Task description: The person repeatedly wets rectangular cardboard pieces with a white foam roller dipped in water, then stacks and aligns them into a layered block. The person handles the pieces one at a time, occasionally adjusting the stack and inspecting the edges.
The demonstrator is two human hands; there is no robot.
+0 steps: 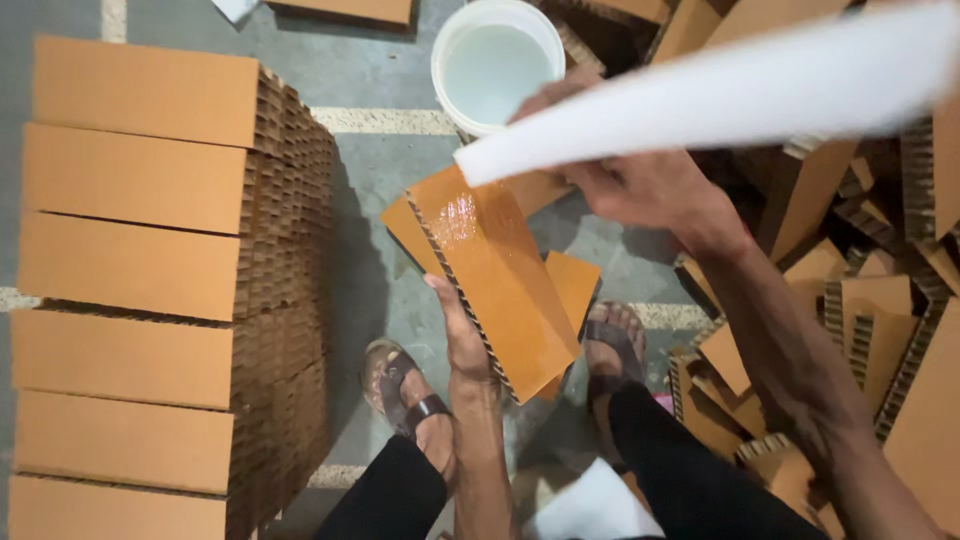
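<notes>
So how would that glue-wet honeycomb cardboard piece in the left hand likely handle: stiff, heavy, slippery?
The honeycomb cardboard piece probably stays stiff: it sits flat though the left hand grips only one edge. Likely light, given the open cells along its side. The glossy wet patch near its top may be slippery or tacky.

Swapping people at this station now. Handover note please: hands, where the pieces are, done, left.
Left hand: holds a brown honeycomb cardboard piece from below, tilted; its top face is glossy wet at the upper end.
Right hand: grips a long white strip above that piece.
White bucket of whitish liquid stands on the floor ahead.
Done: tall pile of stacked cardboard blocks at left.
Left: loose heap of cardboard pieces at right; the held piece's lower end looks dry.
</notes>
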